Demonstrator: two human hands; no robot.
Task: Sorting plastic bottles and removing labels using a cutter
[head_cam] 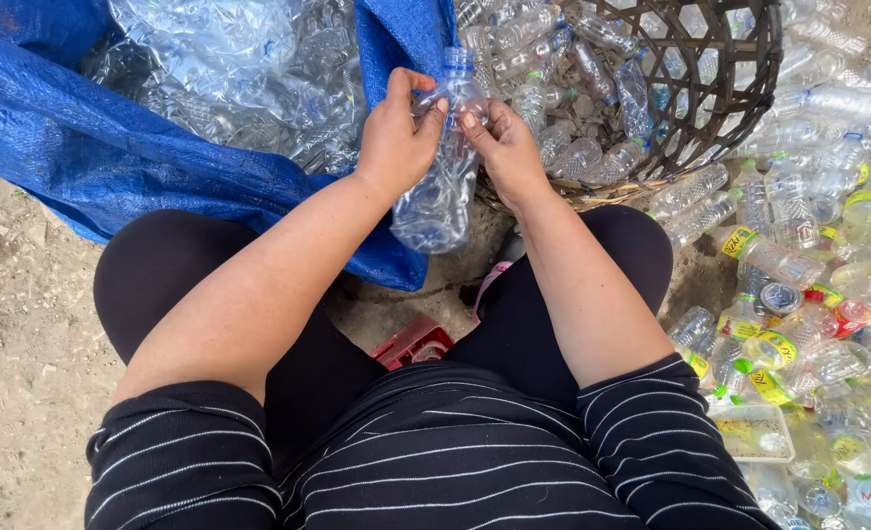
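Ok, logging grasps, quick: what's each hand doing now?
Left hand: closed on the clear plastic bottle.
Right hand: closed on the same bottle.

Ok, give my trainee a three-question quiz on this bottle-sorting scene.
1. True or false: both hands grip the same clear crushed plastic bottle.
2. Where does the dark woven basket sit: A) upper right, B) lower left, C) on the lap?
3. What holds the clear bottles behind the left hand?

Key:
1. True; the right hand grips it too.
2. A.
3. The blue woven plastic sack.
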